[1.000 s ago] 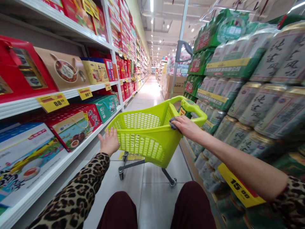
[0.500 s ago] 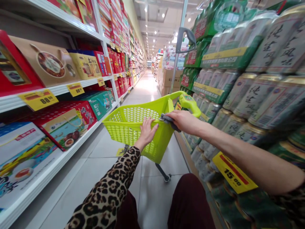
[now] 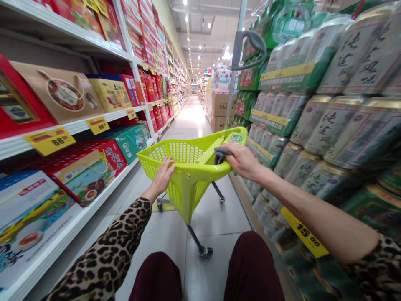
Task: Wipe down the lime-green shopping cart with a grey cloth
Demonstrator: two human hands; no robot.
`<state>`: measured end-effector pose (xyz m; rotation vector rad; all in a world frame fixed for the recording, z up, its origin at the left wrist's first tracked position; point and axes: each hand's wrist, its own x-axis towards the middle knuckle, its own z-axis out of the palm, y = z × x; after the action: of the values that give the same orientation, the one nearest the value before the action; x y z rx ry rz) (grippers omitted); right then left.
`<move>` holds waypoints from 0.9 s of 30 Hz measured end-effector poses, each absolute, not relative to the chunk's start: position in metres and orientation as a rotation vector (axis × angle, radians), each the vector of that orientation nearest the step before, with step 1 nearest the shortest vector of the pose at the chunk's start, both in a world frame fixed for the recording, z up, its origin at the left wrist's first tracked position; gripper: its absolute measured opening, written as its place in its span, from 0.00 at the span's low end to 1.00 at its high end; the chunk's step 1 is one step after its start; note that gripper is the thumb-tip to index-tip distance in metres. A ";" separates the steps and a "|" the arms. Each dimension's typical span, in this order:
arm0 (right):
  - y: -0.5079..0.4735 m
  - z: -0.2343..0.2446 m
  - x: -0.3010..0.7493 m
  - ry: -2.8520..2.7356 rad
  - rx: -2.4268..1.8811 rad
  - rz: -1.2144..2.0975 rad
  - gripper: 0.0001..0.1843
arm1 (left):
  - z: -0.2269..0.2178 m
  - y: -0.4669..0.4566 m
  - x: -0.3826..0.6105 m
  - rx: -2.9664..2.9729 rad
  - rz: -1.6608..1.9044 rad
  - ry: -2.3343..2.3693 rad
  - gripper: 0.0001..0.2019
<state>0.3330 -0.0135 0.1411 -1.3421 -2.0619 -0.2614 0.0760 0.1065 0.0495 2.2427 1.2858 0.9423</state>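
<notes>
Lime cart [image 3: 184,188]: on floor [image 3: 163,238], btwn shelf edge [image 3: 94,208] & stacked cans [image 3: 316,121].
L hand [image 3: 163,172]: mostly open, fingers spread at cart's L side.
R hand [image 3: 242,161]: curled on gray cloth [image 3: 221,154], at cart's R corner.

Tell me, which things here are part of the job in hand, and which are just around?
In the job:
- cart
- cloth, in the right hand, against the cart's rim
- left hand, at the cart's rim

Just around:
- boxes on the shelves
- price tags
- stacked cans
- cartons farther down the aisle
</notes>
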 end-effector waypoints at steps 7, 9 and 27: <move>-0.010 0.135 0.266 -2.068 -1.231 -0.254 0.22 | 0.101 0.028 0.095 2.344 1.217 1.112 0.28; -0.003 0.135 0.261 -2.113 -1.194 -0.276 0.23 | 0.113 0.012 0.097 2.423 1.245 1.157 0.27; 0.081 0.160 0.285 -2.137 -1.510 -0.256 0.17 | 0.123 0.060 0.033 2.394 1.091 0.988 0.25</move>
<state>0.2849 0.0812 0.1596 -1.5100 -2.1369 -0.2562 0.0326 0.0599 0.1231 2.3943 0.9881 1.0907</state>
